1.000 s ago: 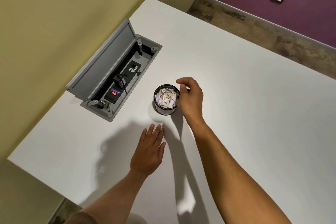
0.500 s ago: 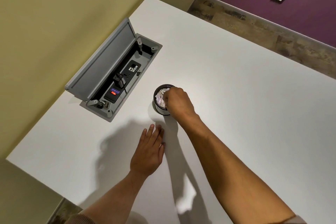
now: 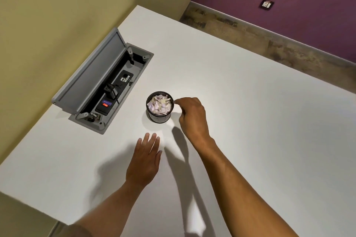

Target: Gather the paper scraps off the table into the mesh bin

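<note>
— Half a second back that right hand [image 3: 192, 115] was down on top of the mesh bin [image 3: 159, 107]; now it's lifted off and sits just beside the rim, fingers [image 3: 178, 102] curled loosely together, nothing visibly pinched in them.

— And the paper scraps [image 3: 159, 105]?

— Heaped in the bin, up near the rim, just left of those fingertips. I see none loose on the counter [image 3: 250, 121].

— The left hand [image 3: 144, 161]?

— Flat on the counter, fingers stretched out and close side by side, nearer the person than the bin, holding nothing.

— So what's left?

— Looks nearly done to me. I'd press the heap down gently so nothing spills over, steady the bin, and check by the open cable box [image 3: 107, 90].
</note>
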Motion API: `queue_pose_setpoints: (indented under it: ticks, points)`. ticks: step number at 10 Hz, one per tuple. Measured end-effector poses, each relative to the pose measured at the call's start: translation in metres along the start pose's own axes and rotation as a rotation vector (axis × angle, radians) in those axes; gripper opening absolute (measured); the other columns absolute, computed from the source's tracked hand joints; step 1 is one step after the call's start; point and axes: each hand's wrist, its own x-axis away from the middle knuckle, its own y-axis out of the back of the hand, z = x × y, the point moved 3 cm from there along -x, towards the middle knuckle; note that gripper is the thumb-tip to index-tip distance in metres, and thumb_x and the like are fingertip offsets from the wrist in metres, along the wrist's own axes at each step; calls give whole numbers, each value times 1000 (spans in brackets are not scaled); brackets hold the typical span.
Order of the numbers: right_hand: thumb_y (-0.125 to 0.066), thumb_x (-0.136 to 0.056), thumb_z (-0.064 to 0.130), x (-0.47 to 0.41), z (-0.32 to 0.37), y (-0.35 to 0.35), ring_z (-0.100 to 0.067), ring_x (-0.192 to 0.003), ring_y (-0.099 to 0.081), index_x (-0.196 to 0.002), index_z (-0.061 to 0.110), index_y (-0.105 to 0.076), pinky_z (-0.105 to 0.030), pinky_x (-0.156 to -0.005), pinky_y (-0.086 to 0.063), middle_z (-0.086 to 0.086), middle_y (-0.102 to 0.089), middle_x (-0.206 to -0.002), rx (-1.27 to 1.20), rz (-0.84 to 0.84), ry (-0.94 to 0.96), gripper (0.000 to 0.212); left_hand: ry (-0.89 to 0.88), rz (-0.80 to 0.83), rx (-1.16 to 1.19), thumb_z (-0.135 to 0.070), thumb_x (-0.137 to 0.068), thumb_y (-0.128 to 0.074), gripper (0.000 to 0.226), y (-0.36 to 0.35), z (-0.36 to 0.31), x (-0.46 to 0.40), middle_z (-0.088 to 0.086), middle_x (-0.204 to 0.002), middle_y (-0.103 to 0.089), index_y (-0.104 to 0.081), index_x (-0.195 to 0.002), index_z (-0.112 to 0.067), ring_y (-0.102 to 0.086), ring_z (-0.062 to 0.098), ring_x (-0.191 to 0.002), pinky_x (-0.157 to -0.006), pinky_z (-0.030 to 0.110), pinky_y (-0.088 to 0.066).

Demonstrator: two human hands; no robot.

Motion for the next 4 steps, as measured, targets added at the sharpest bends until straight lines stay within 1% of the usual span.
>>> queue_pose_setpoints:
  ticks: [1,2,3,4]
  points:
    - [-47,-82,-7,34,-31,11,-29,-109,-58,-113,5,-70,-24,-91,-40,-10,-70,-113,-26,-67,-110,40,4,3,-67,-28,-102,-35,47,3,-4,0,17,-147,-46,-48,-141,-4,-38,39,-139,-115,53,-29]
    - [-54,-92,5,69,-66,23,-21,-118,-54,-119,11,-67,-17,-96,-33,-2,-67,-121,16,-87,-211,30,3,45,-111,-19,-99,-44,43,18,-15,-4,23,-140,-52,-54,-134,3,-46,44,-132,-109,57,-37]
    - [-53,-97,17,106,-99,37,-20,-125,-51,-125,13,-64,-23,-101,-35,0,-63,-129,56,-115,-271,30,64,116,-90,-19,-100,-43,44,36,-29,-6,18,-147,-46,-48,-141,-1,-37,36,-140,-115,52,-29]
    - [-53,-99,26,137,-120,50,-20,-128,-49,-130,14,-60,-31,-105,-37,-1,-60,-133,80,-151,-362,34,4,125,-52,-23,-103,-36,44,44,-55,-5,10,-150,-42,-45,-143,-7,-31,31,-143,-118,49,-22]
